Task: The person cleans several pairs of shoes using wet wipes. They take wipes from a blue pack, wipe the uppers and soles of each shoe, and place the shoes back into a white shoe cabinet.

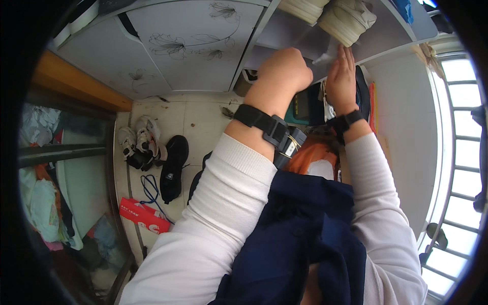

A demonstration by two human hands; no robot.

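My left hand [286, 68] is bent into a fist shape in front of the open shelf [284, 32] of a shoe cabinet. Its fingers are turned away, so whatever they may hold is hidden. To the right, my right hand [341, 82] reaches up with straight fingers held close together. Its fingertips are at the sole of an off-white shoe [349, 23] on that shelf; contact is hard to tell. A second off-white shoe [303, 9] stands to the left of it. Between my hands a whitish, translucent scrap [326, 57] lies near the shelf edge.
Grey cabinet doors [190, 45] with flower line drawings are on the left. Sneakers [139, 141], a black shoe [174, 167] and a red paper bag [145, 215] are on the tiled floor. An orange bag [312, 156] lies below my hands. A barred window [463, 133] is at right.
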